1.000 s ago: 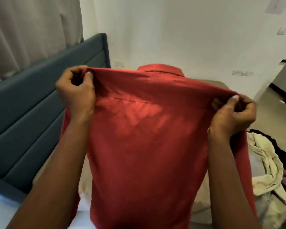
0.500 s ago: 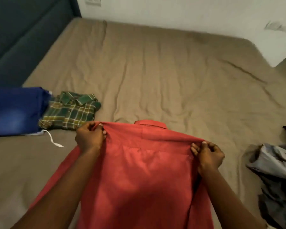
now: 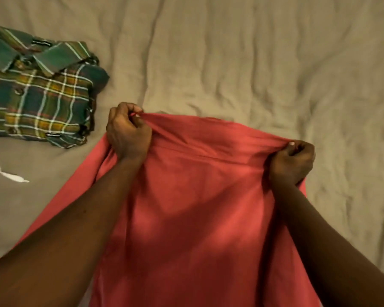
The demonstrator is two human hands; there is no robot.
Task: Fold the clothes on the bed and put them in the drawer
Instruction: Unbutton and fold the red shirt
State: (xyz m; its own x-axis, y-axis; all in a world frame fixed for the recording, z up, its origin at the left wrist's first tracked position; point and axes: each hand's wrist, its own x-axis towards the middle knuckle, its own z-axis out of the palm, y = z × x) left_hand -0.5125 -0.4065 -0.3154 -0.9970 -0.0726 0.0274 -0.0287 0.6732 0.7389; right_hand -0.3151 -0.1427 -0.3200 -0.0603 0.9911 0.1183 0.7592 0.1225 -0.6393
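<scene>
A red shirt (image 3: 200, 196) is stretched out between my two hands, its back towards me, low over the tan bed sheet (image 3: 253, 63). My left hand (image 3: 129, 131) pinches the shirt's left shoulder and my right hand (image 3: 292, 161) pinches its right shoulder. The collar is hidden behind the top edge. A red sleeve trails down to the lower left on the sheet. A folded green plaid shirt (image 3: 40, 94) lies on the bed to the left of my left hand.
A white drawstring (image 3: 5, 171) lies on the sheet below the plaid shirt at the left edge. The sheet is wrinkled across the top and right of the view.
The red shirt came down from held up in the air to low over the bed. My view tilted down and closer, so the wall, headboard and clothes pile left the frame.
</scene>
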